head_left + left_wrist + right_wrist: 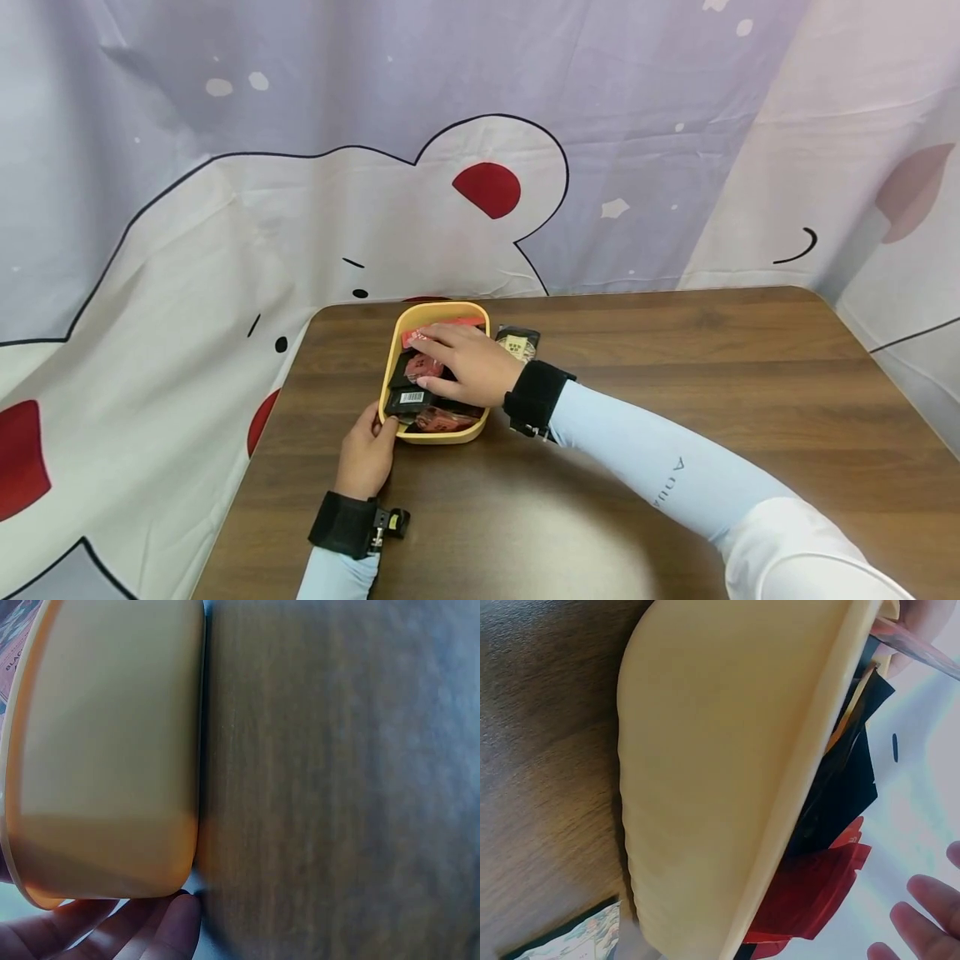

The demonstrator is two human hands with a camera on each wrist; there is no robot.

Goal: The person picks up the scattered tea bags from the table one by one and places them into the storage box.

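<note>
A yellow plastic basket (pixel 441 438) stands on the table, filled with several small packets. My left hand (pixel 365 454) grips its near left corner, thumb at the rim; in the left wrist view its fingers (pixel 176 926) lie against the outer wall. Over the basket hovers my right hand (pixel 468 367), fingers spread. The right wrist view has these fingertips (pixel 922 926) apart from the packets. Inside are a black packet with a barcode label (pixel 401 402), a dark red packet (pixel 444 420) and a bright red packet (pixel 810 889) poking above the rim.
A black packet with a pale label (pixel 519 340) lies on the wooden table (pixel 675 358) right of the basket, partly behind my right wrist. A printed curtain (pixel 337 217) hangs along the table's back edge. Both wrists wear black straps (pixel 537 398).
</note>
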